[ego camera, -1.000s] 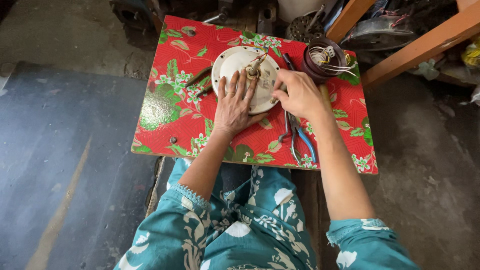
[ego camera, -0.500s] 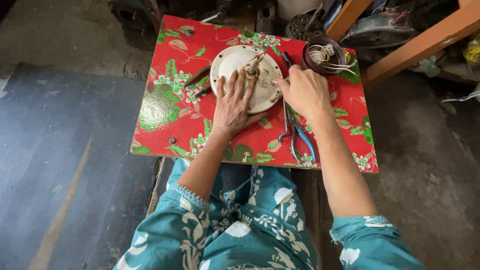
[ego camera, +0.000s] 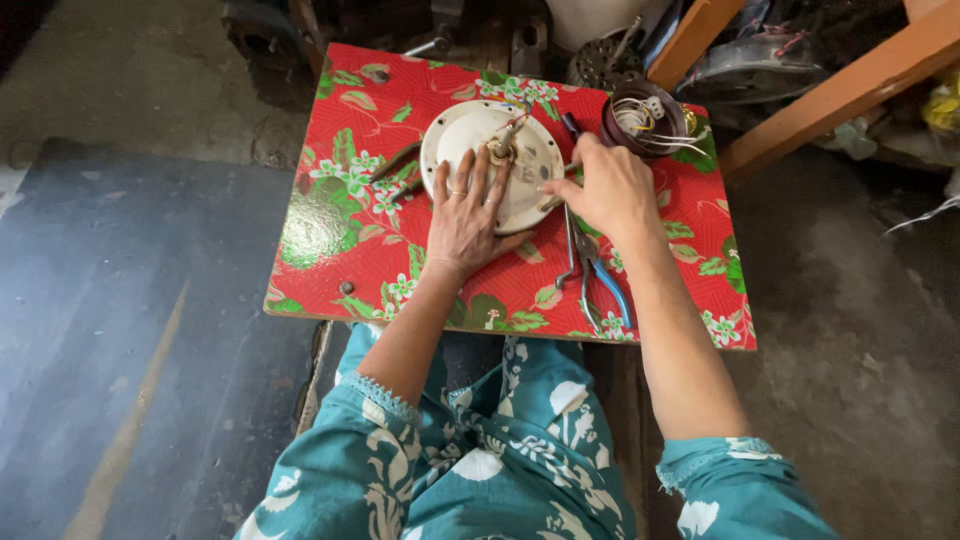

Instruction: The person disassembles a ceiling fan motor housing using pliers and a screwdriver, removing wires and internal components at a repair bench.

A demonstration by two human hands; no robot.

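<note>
Disc: cream round housing (ego camera: 470, 140) lies mid-counter (ego camera: 330, 230).
Left hand (ego camera: 462, 215): I see it open, flat on disc.
Right hand (ego camera: 605, 190): pinching at its rim; contents unclear.
Room: pliers (ego camera: 595, 275) just beside my right wrist.

right hand (ego camera: 608, 190) fingers' grip hidden behind knuckles, pliers (ego camera: 592, 270) jaws under wrist, wooden frame (ego camera: 830, 95) cut off top-right

We saw a round cream-white motor housing (ego camera: 470, 140), shaped like a shallow dome, lying flat near the far middle of the worktop. A short brass-coloured shaft (ego camera: 503, 148) rose from its centre, tilted slightly, with thin coloured wires (ego camera: 523, 108) at its top. The housing's near part was covered, and its right rim was partly hidden too.
</note>
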